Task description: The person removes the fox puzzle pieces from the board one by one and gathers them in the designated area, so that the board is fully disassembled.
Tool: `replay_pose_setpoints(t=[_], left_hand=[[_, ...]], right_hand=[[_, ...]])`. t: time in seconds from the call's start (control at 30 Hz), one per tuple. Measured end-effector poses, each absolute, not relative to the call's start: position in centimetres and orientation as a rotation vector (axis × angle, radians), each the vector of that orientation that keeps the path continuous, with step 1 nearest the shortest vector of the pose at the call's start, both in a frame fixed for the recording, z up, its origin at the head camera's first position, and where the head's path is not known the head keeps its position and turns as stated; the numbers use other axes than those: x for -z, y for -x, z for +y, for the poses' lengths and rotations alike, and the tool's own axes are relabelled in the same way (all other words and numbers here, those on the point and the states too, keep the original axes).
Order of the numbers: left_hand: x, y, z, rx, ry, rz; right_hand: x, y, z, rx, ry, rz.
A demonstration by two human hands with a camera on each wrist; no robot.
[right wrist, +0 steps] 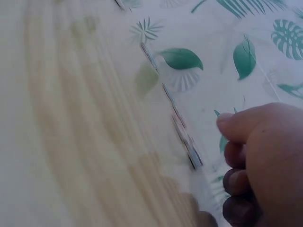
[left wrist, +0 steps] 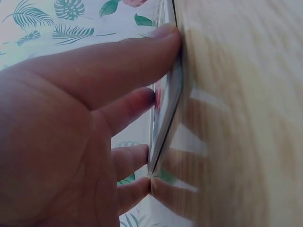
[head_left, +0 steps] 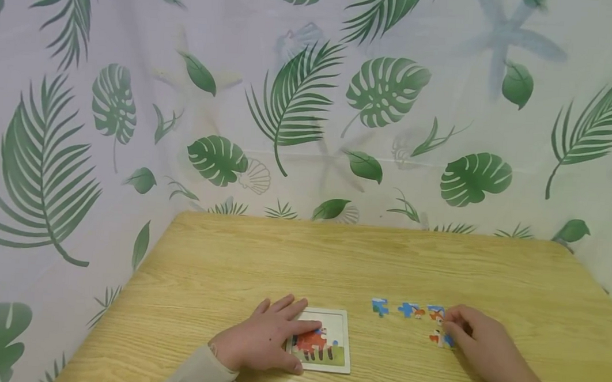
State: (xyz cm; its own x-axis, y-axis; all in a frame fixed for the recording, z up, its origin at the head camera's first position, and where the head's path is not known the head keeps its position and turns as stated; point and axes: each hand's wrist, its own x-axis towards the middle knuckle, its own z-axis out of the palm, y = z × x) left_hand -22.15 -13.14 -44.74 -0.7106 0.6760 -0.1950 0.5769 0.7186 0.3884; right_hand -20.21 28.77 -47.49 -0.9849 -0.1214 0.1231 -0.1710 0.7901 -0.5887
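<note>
My left hand (head_left: 269, 336) rests on a small jigsaw puzzle tray (head_left: 348, 355) with a pale frame, fingers spread. Inside the tray are joined pieces (head_left: 312, 342) with a red figure and a green strip; the hand covers the tray's left part. In the left wrist view the thumb (left wrist: 163, 40) lies on the tray's edge. Over at the right, my right hand (head_left: 485, 342) hovers beside loose puzzle pieces, its fingers loosely bent. A fox-faced piece (head_left: 436, 314) and a red, white and blue piece (head_left: 436, 338) are nearest. In the right wrist view nothing shows between the fingers (right wrist: 234, 156).
Two more loose pieces, a blue one (head_left: 380, 306) and a blue and orange one (head_left: 409, 310), lie between the tray and the right hand. All rest on a wooden table (head_left: 261, 258). A leaf-patterned curtain (head_left: 309, 128) hangs behind the table and along its sides.
</note>
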Motion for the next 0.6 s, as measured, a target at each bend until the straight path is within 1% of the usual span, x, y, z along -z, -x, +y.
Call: replay_pose_setpoints(t=[0.17,0.3,0.6], left_hand=[[44.6,22.2,-13.0,-0.426,-0.992,2.605],[44.6,22.1,-13.0,-0.420,-1.002,2.606],[44.6,22.0,-12.9,-0.430,-1.000,2.592]], right_hand=[[47.2,19.4,26.2,-1.129,-0.332,-2.748],[47.3,18.9,24.0,-1.167,-0.412,-2.685],[47.8,19.2,21.0,-1.279,-0.555,-2.660]])
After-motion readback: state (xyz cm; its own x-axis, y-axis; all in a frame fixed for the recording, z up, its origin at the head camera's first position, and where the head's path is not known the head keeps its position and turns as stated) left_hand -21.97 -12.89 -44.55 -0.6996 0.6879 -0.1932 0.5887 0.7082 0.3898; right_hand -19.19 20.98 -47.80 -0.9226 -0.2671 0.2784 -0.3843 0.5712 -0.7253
